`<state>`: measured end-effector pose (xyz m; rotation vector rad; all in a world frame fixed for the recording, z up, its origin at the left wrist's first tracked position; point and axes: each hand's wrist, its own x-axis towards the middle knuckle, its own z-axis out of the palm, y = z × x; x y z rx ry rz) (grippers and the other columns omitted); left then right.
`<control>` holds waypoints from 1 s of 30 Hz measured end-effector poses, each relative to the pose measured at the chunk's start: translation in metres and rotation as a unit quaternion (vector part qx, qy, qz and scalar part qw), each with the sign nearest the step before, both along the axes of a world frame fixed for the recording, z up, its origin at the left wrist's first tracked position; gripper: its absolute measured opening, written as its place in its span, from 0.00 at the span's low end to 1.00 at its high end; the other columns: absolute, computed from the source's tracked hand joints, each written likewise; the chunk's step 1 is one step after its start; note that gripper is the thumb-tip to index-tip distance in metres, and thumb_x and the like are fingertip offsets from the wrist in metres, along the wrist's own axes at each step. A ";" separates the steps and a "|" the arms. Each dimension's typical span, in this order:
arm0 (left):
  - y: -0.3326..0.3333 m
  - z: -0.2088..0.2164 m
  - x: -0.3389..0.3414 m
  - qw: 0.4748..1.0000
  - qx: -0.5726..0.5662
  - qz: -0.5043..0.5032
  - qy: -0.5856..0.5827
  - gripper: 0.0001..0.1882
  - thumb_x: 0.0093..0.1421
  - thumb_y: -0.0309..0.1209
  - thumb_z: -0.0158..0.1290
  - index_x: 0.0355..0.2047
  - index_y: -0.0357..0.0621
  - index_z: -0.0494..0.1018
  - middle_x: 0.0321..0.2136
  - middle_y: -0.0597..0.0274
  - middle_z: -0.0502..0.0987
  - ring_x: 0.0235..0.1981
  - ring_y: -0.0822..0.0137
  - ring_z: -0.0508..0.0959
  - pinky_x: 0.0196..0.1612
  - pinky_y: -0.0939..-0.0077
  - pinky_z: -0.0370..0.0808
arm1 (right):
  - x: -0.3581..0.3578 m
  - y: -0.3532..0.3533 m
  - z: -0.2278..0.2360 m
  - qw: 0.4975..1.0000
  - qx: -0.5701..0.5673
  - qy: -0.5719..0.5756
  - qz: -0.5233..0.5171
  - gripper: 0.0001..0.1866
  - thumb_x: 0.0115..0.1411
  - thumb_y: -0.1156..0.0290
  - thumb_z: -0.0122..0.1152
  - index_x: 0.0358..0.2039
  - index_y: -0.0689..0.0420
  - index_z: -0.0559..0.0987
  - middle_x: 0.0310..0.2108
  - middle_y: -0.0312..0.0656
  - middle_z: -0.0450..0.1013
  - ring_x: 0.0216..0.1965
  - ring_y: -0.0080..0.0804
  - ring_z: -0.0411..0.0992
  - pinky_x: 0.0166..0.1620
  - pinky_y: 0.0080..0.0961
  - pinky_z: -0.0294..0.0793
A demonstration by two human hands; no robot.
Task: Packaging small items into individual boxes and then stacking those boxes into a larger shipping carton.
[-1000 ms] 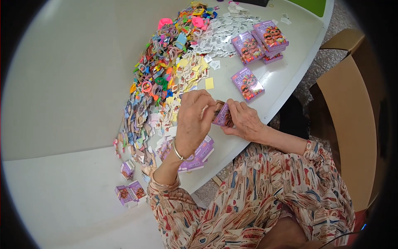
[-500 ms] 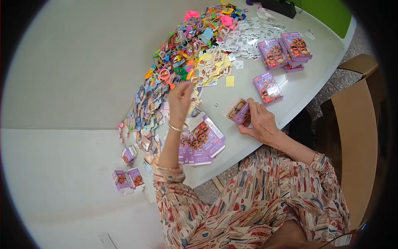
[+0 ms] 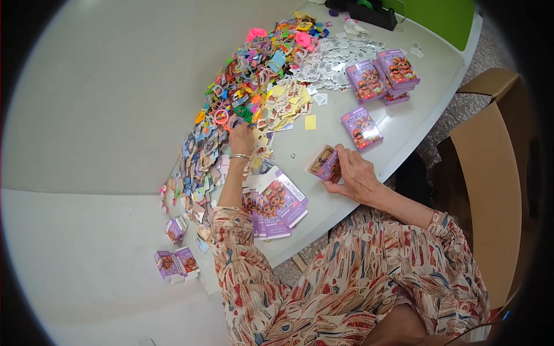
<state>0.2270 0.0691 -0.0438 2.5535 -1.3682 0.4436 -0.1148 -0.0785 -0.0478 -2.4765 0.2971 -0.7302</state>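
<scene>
My right hand (image 3: 359,176) grips a small purple cardboard box (image 3: 329,166), thumb below and fingers over its side. The box's near end stands open toward the left and shows something brown inside. My left hand (image 3: 241,139), with a bracelet at the wrist, reaches into the edge of a heap of colourful small trinkets and bands (image 3: 254,75). Its fingertips are hidden among them, so I cannot make out whether they hold anything. Flattened purple boxes (image 3: 280,205) lie fanned out below the left hand.
Filled purple boxes (image 3: 398,69) stand stacked at the far right, and one purple box (image 3: 362,128) lies nearer. White slips (image 3: 337,60), yellow-backed cards (image 3: 285,104) and mixed cards (image 3: 199,158) lie in heaps. A black tape dispenser (image 3: 369,14) stands behind; an open carton (image 3: 485,190) is right.
My left hand has moved down into the edge of the trinket heap from above it. The right hand still holds the purple box. The whole view has shifted slightly.
</scene>
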 end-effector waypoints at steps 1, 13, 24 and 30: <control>0.002 0.007 0.000 0.999 0.013 0.039 0.015 0.06 0.51 0.26 0.53 0.27 0.35 0.74 0.26 0.43 0.76 0.30 0.46 0.77 0.33 0.55 0.73 | 0.000 -0.001 0.000 1.000 -0.001 -0.001 0.002 0.46 0.42 0.54 0.70 0.53 0.71 0.60 0.31 0.49 0.67 0.34 0.41 0.70 0.32 0.30 0.75; -0.027 0.114 -0.210 0.919 -0.215 -0.130 0.305 0.09 0.57 0.20 0.54 0.39 0.37 0.73 0.31 0.60 0.76 0.30 0.69 0.76 0.34 0.78 0.72 | 0.000 -0.003 -0.003 0.999 0.032 0.030 0.010 0.49 0.41 0.55 0.72 0.56 0.70 0.57 0.44 0.53 0.66 0.42 0.46 0.70 0.37 0.33 0.76; -0.039 0.087 -0.228 0.978 -0.096 -0.184 0.023 0.15 0.48 0.16 0.57 0.37 0.39 0.75 0.32 0.58 0.74 0.34 0.58 0.72 0.38 0.67 0.69 | 0.002 -0.002 -0.004 0.998 0.028 -0.047 0.019 0.52 0.39 0.57 0.73 0.60 0.64 0.54 0.42 0.51 0.64 0.33 0.44 0.69 0.33 0.34 0.75; -0.040 0.087 -0.224 0.982 -0.062 -0.173 0.032 0.15 0.48 0.18 0.58 0.38 0.39 0.75 0.34 0.58 0.75 0.37 0.56 0.72 0.41 0.66 0.68 | 0.003 -0.003 -0.002 0.998 0.036 -0.039 0.017 0.50 0.39 0.57 0.72 0.58 0.64 0.55 0.35 0.48 0.65 0.32 0.44 0.69 0.31 0.33 0.74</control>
